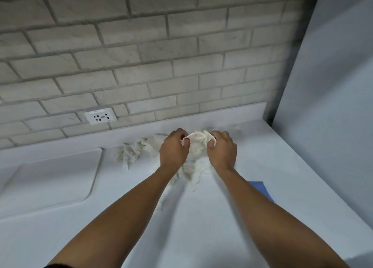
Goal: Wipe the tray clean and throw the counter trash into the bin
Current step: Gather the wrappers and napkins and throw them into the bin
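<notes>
Crumpled white paper tissues (132,152) lie in a heap on the white counter (201,223) near the back wall. My left hand (174,149) and my right hand (222,149) are both over the heap, and together they pinch one crumpled white tissue (198,140) held between them, lifted a little above the pile. More tissue (191,172) shows below my wrists. No tray or bin is visible.
A white sink basin (50,178) is set into the counter at the left. A wall socket (100,116) sits on the brick wall. A tall grey-white panel (327,85) closes off the right side. A blue flat thing (262,189) lies by my right forearm.
</notes>
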### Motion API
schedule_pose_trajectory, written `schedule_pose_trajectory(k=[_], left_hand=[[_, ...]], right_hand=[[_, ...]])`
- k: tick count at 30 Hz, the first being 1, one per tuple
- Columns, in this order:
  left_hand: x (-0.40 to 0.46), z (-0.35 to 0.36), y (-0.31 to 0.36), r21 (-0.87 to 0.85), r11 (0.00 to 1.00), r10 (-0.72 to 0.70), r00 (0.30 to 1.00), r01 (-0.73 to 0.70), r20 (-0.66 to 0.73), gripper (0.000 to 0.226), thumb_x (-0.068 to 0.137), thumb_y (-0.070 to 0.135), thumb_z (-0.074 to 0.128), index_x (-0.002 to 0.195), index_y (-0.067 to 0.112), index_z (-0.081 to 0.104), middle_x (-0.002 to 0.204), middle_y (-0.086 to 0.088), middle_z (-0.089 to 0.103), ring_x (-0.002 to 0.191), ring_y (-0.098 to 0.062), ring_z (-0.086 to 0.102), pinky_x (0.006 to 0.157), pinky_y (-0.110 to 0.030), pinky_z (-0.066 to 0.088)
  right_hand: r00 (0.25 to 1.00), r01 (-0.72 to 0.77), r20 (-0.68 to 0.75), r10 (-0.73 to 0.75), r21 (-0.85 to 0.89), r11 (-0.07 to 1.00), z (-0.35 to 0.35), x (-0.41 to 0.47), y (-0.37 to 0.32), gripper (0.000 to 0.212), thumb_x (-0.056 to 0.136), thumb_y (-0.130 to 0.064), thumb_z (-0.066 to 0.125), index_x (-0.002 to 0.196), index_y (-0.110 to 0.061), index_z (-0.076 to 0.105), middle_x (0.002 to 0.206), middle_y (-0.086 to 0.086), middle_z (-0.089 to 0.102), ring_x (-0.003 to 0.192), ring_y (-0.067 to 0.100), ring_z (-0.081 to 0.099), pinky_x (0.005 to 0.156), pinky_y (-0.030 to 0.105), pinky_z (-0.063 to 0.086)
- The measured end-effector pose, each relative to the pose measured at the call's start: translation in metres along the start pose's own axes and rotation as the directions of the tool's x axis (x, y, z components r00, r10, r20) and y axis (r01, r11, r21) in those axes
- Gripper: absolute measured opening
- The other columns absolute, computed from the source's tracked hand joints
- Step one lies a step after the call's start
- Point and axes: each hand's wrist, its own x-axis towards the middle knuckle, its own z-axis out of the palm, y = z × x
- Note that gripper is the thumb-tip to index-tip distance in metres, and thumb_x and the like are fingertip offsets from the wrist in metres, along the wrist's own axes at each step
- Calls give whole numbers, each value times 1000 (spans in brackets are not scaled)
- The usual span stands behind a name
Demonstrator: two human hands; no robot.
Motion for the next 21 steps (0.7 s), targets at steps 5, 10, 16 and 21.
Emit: schedule_pose_trajectory(k=[5, 10, 16, 21], left_hand=[[-55, 6, 39, -60, 982, 184, 976, -178, 116, 8, 87, 25, 58, 93, 30, 58, 92, 13, 63, 76, -10, 61, 67, -34, 52], [-122, 24, 86, -150, 947, 311, 929, -284, 200, 8, 85, 22, 55, 91, 27, 57, 92, 10, 61, 76, -16, 57, 65, -33, 47], [-228, 62, 142, -267, 889, 449, 822, -372, 351, 4, 90, 29, 58, 87, 30, 58, 78, 14, 59, 73, -11, 58, 60, -31, 52], [-291, 91, 184, -303, 802, 598, 694, -516, 401, 7, 94, 34, 55, 96, 29, 60, 94, 9, 63, 75, -14, 60, 57, -31, 47]], right_hand=[[978, -192, -77, 196, 54, 980, -58, -55, 27, 23, 88, -19, 55, 109, -22, 64, 105, 4, 58, 89, 30, 61, 79, 42, 50], [926, -327, -185, 330, 50, 944, -123, -129, 68, 21, 90, -22, 55, 109, -25, 64, 105, 2, 59, 88, 25, 61, 79, 44, 52], [864, -445, -280, 417, -40, 895, -194, -225, 130, 23, 93, -24, 57, 114, -25, 64, 107, 0, 61, 89, 23, 63, 77, 41, 53], [817, -541, -310, 485, -124, 832, -235, -273, 179, 22, 92, -23, 55, 112, -23, 65, 103, 0, 62, 84, 21, 63, 76, 39, 52]])
